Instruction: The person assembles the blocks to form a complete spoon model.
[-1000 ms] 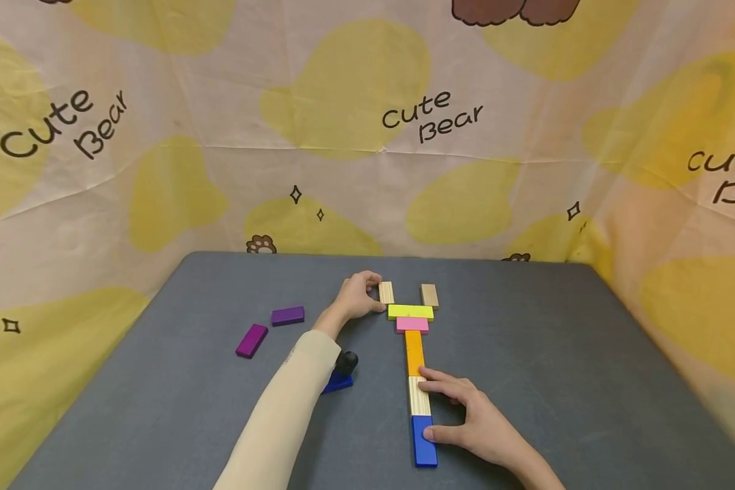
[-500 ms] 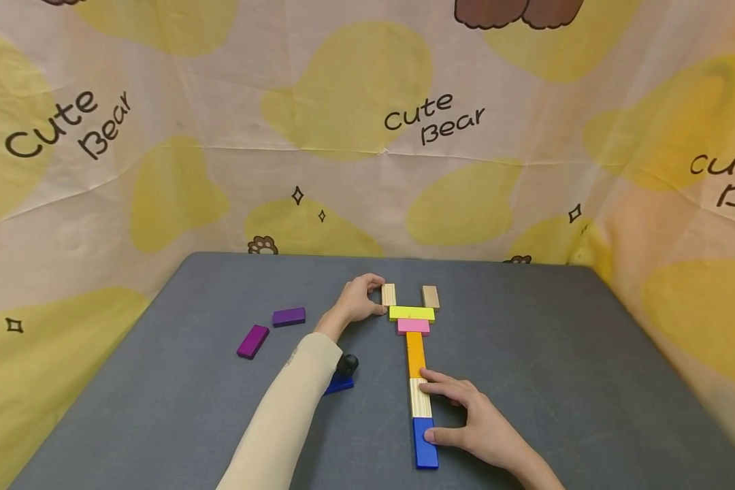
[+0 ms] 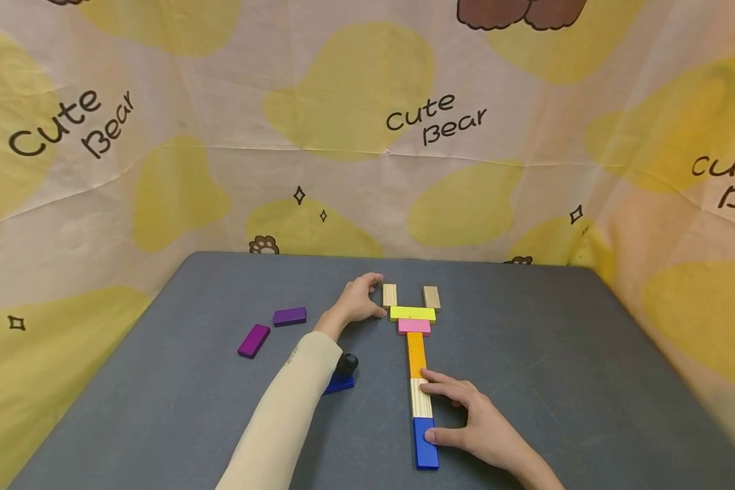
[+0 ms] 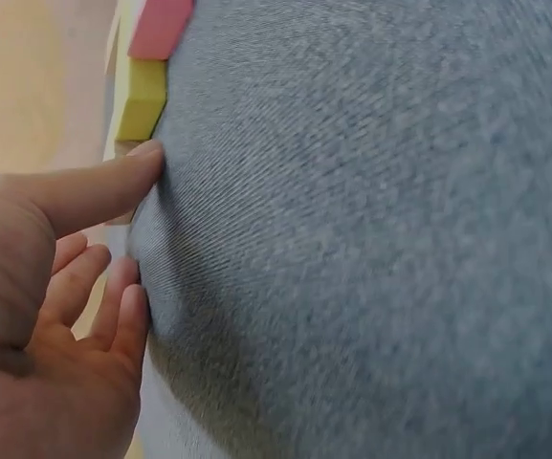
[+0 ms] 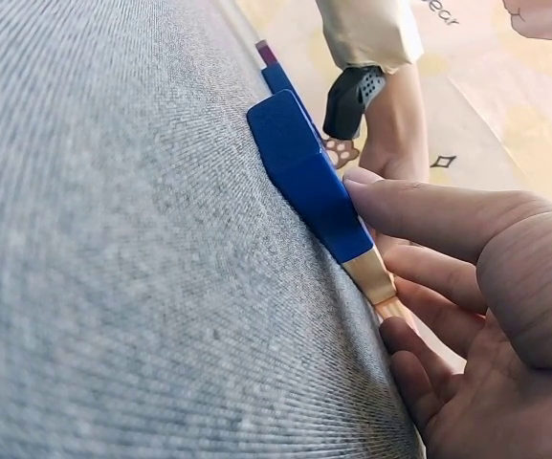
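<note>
In the head view my left hand (image 3: 355, 301) rests by the left side of a plain wooden block (image 3: 389, 295), thumb and fingers apart. Its thumb (image 4: 142, 172) reaches the wood beside the yellow block (image 4: 143, 100) in the left wrist view. My right hand (image 3: 473, 422) lies loosely along a straight row, thumb on the blue block (image 3: 425, 446), fingertips by the striped wooden block (image 3: 421, 398) and the orange block (image 3: 416, 354). Above the orange one, a pink block (image 3: 414, 327) and the yellow block lie crosswise. A second plain block (image 3: 431, 297) stands off at the upper right.
Two purple blocks (image 3: 254, 341) lie on the left of the grey table (image 3: 557, 354). Another blue block (image 3: 339, 385) is partly hidden behind the left sleeve (image 3: 288, 408) and a black wrist device (image 3: 346, 365). A patterned cloth (image 3: 367, 136) hangs behind the table.
The whole head view has shifted slightly. Both hands stay almost in place, and the blocks keep their arrangement.
</note>
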`<state>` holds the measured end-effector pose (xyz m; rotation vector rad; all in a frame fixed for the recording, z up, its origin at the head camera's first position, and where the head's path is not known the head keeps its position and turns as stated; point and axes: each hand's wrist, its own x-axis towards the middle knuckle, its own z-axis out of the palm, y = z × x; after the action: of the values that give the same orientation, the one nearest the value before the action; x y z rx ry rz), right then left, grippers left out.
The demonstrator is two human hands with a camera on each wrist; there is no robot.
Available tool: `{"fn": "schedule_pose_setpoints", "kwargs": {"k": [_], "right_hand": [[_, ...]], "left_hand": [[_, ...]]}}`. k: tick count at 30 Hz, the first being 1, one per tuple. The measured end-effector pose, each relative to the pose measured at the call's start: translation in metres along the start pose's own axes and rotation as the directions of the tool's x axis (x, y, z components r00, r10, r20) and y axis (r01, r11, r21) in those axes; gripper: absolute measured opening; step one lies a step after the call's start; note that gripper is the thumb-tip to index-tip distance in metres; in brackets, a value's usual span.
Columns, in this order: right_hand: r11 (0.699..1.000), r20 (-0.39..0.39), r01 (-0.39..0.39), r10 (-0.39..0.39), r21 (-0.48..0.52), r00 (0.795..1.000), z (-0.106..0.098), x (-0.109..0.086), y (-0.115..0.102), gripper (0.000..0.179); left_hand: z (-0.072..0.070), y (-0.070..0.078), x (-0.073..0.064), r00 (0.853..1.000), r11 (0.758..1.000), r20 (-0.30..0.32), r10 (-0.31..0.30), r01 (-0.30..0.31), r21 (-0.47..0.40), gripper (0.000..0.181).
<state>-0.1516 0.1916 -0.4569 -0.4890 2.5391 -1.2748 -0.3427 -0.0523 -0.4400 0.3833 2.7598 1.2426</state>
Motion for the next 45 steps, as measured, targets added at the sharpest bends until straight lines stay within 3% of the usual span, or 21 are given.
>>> {"fn": "schedule_pose_setpoints", "kwargs": {"k": [6,12,18,22,27,30,35,45], "right_hand": [[1.0,0.002,0.014,-0.014,0.008,1.0,0.0,0.0,-0.001,0.063],[1.0,-0.004,-0.015,0.015,-0.005,1.0,0.001,0.001,-0.002,0.062],[0.999,-0.018,-0.03,0.029,-0.015,0.999,0.001,0.002,-0.003,0.064],[0.999,-0.022,-0.036,0.036,-0.02,0.999,0.0,0.003,-0.004,0.064],[0.999,-0.008,-0.044,0.044,-0.017,0.999,0.0,0.001,-0.003,0.063],[0.999,-0.007,-0.044,0.043,-0.017,0.999,0.0,0.001,-0.004,0.064],[0.999,-0.014,-0.045,0.045,-0.024,0.999,-0.001,0.001,-0.003,0.064],[1.0,-0.012,-0.018,0.017,-0.018,1.0,0.001,0.001,-0.002,0.063]], "left_hand": [[-0.015,-0.002,-0.012,0.998,0.999,0.061,0.032,-0.032,0.003,0.076],[-0.037,0.005,-0.04,0.998,0.995,0.035,0.061,-0.058,-0.078,0.07],[-0.057,0.012,-0.084,0.995,0.99,-0.048,0.083,-0.088,-0.108,0.058],[-0.067,0.008,-0.118,0.994,0.986,-0.083,0.071,-0.082,-0.142,0.05],[-0.068,-0.011,-0.158,0.996,0.971,-0.092,-0.005,-0.017,-0.24,0.046],[-0.064,-0.023,-0.173,0.996,0.954,-0.077,-0.046,0.021,-0.299,0.046],[-0.06,-0.034,-0.181,0.998,0.938,-0.046,-0.041,0.023,-0.345,0.05],[-0.055,-0.047,-0.179,0.998,0.921,0.036,-0.052,0.062,-0.384,0.054]]}}
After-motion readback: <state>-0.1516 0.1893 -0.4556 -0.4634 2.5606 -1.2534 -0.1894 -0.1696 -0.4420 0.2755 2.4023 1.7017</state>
